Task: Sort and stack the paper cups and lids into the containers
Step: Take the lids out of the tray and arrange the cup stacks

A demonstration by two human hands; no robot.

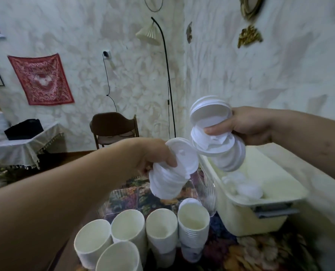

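My left hand point(153, 153) grips a stack of white plastic lids point(170, 173), held up over the table's middle. My right hand point(246, 124) holds a second, looser bunch of white lids point(213, 130) above the left end of a cream plastic container point(264, 218). The two bunches nearly touch. A few more lids point(246, 187) lie inside that container. Several stacks of white paper cups point(160, 231) stand at the near edge, below my left hand.
A clear plastic container point(207, 188) sits between the cups and the cream one, on a flowered tablecloth point(260, 253). Further back are a brown chair point(111, 128), a floor lamp point(168, 75) and a cloth-covered side table point(23, 147) at the left.
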